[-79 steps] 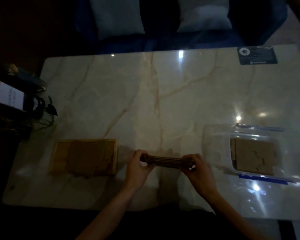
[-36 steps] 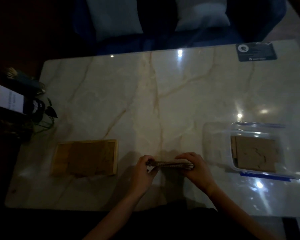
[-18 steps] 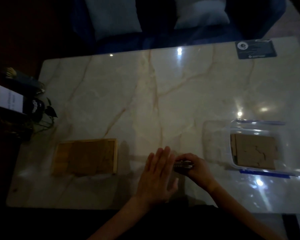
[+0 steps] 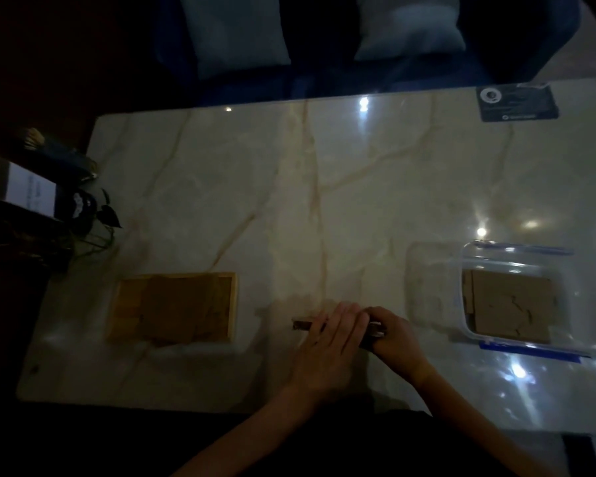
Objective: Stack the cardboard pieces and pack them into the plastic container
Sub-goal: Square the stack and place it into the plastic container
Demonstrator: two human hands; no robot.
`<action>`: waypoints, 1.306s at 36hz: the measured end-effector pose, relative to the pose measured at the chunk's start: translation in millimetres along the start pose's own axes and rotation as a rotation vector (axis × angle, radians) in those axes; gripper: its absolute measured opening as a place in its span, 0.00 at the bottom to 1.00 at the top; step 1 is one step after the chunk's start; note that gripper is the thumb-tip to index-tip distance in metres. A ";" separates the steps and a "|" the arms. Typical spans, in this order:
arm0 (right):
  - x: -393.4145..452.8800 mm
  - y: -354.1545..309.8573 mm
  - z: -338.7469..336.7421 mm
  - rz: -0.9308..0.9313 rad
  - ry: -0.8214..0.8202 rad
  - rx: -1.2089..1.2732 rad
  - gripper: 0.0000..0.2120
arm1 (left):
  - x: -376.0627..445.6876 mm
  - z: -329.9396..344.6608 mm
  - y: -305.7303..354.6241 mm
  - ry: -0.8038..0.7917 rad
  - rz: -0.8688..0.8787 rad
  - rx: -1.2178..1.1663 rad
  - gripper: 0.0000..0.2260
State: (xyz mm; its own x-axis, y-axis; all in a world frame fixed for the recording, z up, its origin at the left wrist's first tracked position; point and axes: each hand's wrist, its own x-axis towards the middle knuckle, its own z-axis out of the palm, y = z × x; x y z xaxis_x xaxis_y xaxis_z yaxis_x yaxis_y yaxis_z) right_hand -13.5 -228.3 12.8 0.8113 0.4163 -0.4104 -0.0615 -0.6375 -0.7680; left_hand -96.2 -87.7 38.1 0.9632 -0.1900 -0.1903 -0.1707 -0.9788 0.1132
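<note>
A stack of brown cardboard pieces (image 4: 301, 325) stands on edge on the marble table near its front edge. My right hand (image 4: 391, 333) grips the stack's right end. My left hand (image 4: 331, 342) lies flat with straight fingers against the near side of the stack and hides most of it; only the left tip shows. To the right stands the clear plastic container (image 4: 565, 270) with blue clips, and cardboard pieces (image 4: 510, 309) lie flat inside it. To the left is a wooden tray (image 4: 233, 304) with more cardboard pieces (image 4: 176, 306) in it.
A dark card (image 4: 516, 103) lies at the table's far right corner. Off the table's left edge are a dark box with a white label (image 4: 28, 192) and a small plant (image 4: 107, 215). Blue seats with pale cushions (image 4: 406, 25) stand behind the table.
Both hands held the stack by its ends before. My left hand has let go of the left end and now lies flat against the stack's side, sliding rightward. The right hand keeps its grip.
</note>
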 end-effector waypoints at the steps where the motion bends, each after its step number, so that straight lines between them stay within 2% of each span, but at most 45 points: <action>1: 0.2 0.8 0.3 0.003 0.002 -0.004 0.17 | 1.2 0.6 0.6 -0.020 -0.010 -0.026 0.32; 6: -1.2 -1.8 -2.1 -0.001 0.009 0.027 0.16 | 1.1 1.3 -3.6 0.019 -0.024 -0.105 0.35; 8: -1.9 -4.5 -3.7 -0.017 0.000 0.043 0.18 | -4.0 -0.8 -13.7 0.086 -0.036 -0.215 0.38; 10: -1.9 -5.4 -4.6 -0.032 -0.011 0.031 0.16 | -11.3 -2.7 -26.7 0.184 -0.100 -0.366 0.38; 14: -2.6 -5.3 -4.5 -0.054 0.006 0.033 0.15 | -28.5 -2.0 -57.3 0.415 -0.428 -0.749 0.35; 16: -2.9 -5.7 -4.2 -0.064 0.012 0.026 0.16 | -36.7 0.2 -69.9 0.482 -0.580 -0.936 0.41; 18: -2.7 -5.7 -4.1 -0.074 0.009 0.020 0.17 | -41.0 1.2 -79.2 0.495 -0.713 -1.051 0.43; 21: -2.7 -4.9 -4.1 -0.079 0.009 0.010 0.17 | -41.5 1.1 -83.4 0.426 -0.848 -1.154 0.43; 26: -2.3 -5.7 -3.3 -0.075 0.011 0.030 0.15 | -31.8 3.9 -61.2 0.296 -0.868 -1.266 0.45; 29: -2.4 -4.4 -2.2 -0.060 0.003 0.045 0.13 | -22.9 8.6 -36.5 0.144 -0.712 -1.452 0.40; 31: -2.0 -0.6 -3.8 -0.043 0.010 0.051 0.13 | -21.1 11.0 -32.1 0.090 -0.670 -1.511 0.37; 34: -2.9 2.6 -5.9 -0.038 -0.008 0.020 0.15 | -19.7 13.8 -41.6 0.148 -0.713 -1.503 0.38; 40: -4.1 2.7 -4.8 -0.031 -0.002 0.019 0.16 | -16.7 15.7 -51.3 0.389 -0.923 -1.502 0.46; 42: -4.3 1.8 -3.4 -0.031 -0.002 0.018 0.16 | -13.7 18.4 -44.4 0.342 -0.918 -1.505 0.44; 45: -4.2 0.4 -1.7 -0.013 0.007 0.057 0.14 | -7.9 22.0 -26.1 0.154 -0.776 -1.521 0.38; 47: -3.6 0.9 -2.6 0.010 0.014 0.068 0.13 | -6.6 22.9 -25.1 0.105 -0.736 -1.485 0.34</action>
State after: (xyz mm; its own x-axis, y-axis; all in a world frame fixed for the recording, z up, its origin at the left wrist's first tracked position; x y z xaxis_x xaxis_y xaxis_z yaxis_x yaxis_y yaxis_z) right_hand -15.0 -232.1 14.9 0.8187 0.4003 -0.4117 -0.1089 -0.5957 -0.7958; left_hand -103.1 -63.7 14.2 0.7620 0.3156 -0.5654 0.5717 0.0822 0.8163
